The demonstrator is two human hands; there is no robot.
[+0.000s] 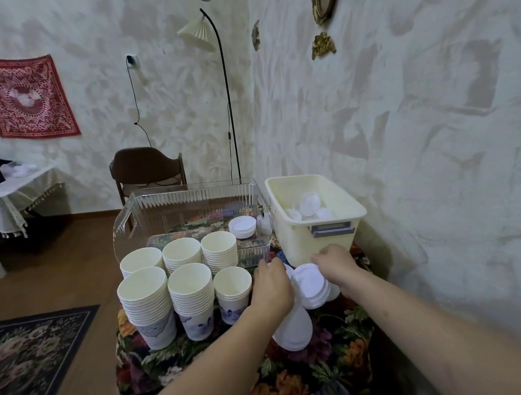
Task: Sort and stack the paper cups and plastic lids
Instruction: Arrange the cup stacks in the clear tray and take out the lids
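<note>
Lids (312,208) in cream bin (290,232)

Home living room, floor lamp (218,88), wooden chair (147,169), patterned rug (36,353), red wall cloth (25,97), gilt wall ornaments (323,45)

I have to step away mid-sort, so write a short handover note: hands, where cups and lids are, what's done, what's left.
Left hand: on a leaning stack of lids; the grip is hidden.
Right hand: beside a second lid stack, in front of the cream bin; grip unclear.
Done: six cup stacks stand on the floral cloth; one short lid stack sits in the clear bin.
Left: loose lids in the cream bin need stacking, and the two stacks at hand need placing.
</note>
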